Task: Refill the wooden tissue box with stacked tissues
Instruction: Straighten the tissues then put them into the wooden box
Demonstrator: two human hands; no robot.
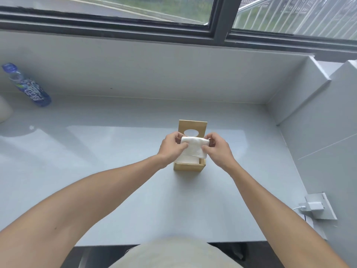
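A small wooden tissue box (189,166) stands in the middle of the white counter, its top uncovered. Its wooden lid (193,125) with an oval hole lies flat on the counter just behind it. A white stack of tissues (193,149) sits partly inside the box, its upper end sticking out above the rim. My left hand (171,147) pinches the stack's left side between thumb and fingers. My right hand (216,148) grips the right side the same way. Both hands hide the box's side walls.
A blue-labelled plastic bottle (29,87) lies on its side at the far left. A white rounded object (4,110) shows at the left edge. A white charger (179,206) with a cable is plugged into a wall socket (320,206) at the right. The counter's front edge runs near my body.
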